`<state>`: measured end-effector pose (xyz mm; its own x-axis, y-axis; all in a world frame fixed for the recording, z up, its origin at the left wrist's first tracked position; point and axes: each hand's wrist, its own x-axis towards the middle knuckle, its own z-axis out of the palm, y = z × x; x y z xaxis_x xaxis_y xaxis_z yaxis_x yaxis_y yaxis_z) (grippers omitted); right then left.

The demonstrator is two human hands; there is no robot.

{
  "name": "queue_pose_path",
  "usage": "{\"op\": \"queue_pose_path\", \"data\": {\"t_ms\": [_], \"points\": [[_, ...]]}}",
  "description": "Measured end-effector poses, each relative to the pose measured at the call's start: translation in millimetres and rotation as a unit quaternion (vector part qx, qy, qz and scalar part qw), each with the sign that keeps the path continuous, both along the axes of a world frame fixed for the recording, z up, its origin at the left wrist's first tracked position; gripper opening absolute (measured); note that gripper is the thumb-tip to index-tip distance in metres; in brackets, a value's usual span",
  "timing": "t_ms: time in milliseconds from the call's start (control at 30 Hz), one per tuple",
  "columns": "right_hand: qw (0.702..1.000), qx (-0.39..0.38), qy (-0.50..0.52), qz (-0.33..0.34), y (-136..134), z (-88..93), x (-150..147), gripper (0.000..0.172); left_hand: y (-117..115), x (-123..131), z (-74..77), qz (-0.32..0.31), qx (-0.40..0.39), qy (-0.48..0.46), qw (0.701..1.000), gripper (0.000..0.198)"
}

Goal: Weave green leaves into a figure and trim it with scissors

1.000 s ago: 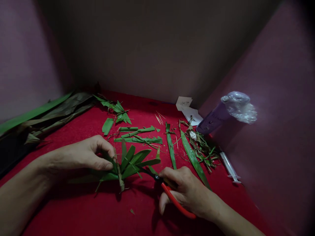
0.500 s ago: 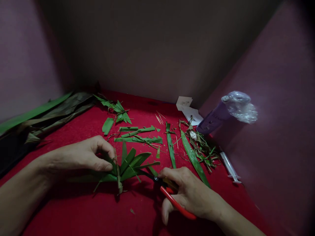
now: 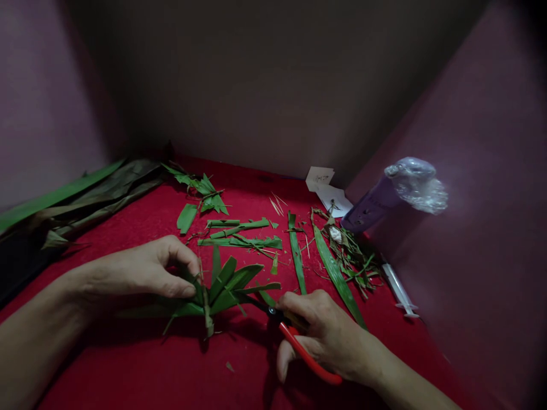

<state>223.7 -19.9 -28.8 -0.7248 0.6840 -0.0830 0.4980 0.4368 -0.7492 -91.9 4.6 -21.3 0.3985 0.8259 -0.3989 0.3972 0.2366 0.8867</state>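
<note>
My left hand (image 3: 160,270) pinches a bundle of green leaf blades (image 3: 228,285) fixed along a thin brown twig (image 3: 207,313). Finger and thumb close on it at the bundle's left side, and part of the leaves is hidden behind them. My right hand (image 3: 327,336) is wrapped around red-handled pruning shears (image 3: 305,353). Their dark blades point left and lie against the leaf at the bundle's right end. Whether the blades are closed on that leaf, I cannot tell. The thumb is bent below the red handle.
Cut leaf strips (image 3: 239,242) lie just beyond the bundle. Toothpicks (image 3: 277,205) and white paper cards (image 3: 335,199) are farther back. To the right are long leaves (image 3: 337,279), a heap of scraps (image 3: 354,262), a plastic-topped purple bottle (image 3: 371,205) and a syringe (image 3: 399,290). Large dry leaves (image 3: 102,191) line the left.
My right thumb has shifted slightly left and up, and the shears' handle has tilted a little. The rightmost leaf tip has moved slightly to the right. My left hand has stayed still.
</note>
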Motion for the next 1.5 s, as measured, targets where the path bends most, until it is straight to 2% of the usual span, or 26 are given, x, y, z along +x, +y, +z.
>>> {"op": "queue_pose_path", "data": {"t_ms": [133,267,433,667,900,1367,1500], "points": [[1.0,-0.021,0.006,0.007,-2,-4.4,0,0.022,-1,0,0.8,0.0,0.013,0.018,1.0,0.015],[0.999,-0.042,0.018,0.01,-1,-6.3,1,0.025,-2,0,1.9,0.018,0.017,0.027,0.999,0.016],[0.999,-0.038,0.034,-0.02,3,-4.5,7,0.018,3,-5,-0.6,0.018,0.025,0.033,0.999,0.018],[0.997,-0.044,0.025,-0.057,5,6.7,11,0.042,4,-13,-3.6,0.04,0.032,0.007,0.999,0.018],[0.998,0.022,0.034,-0.052,6,2.9,8,0.047,-3,-9,-2.3,0.116,0.01,-0.037,0.993,0.024],[0.998,0.024,0.057,-0.025,7,-3.0,7,0.047,-4,-4,5.6,0.051,0.016,-0.009,0.999,0.02],[0.998,0.035,0.05,-0.013,9,-0.9,8,0.048,-1,-5,1.9,0.027,0.009,-0.006,1.0,0.019]]}}
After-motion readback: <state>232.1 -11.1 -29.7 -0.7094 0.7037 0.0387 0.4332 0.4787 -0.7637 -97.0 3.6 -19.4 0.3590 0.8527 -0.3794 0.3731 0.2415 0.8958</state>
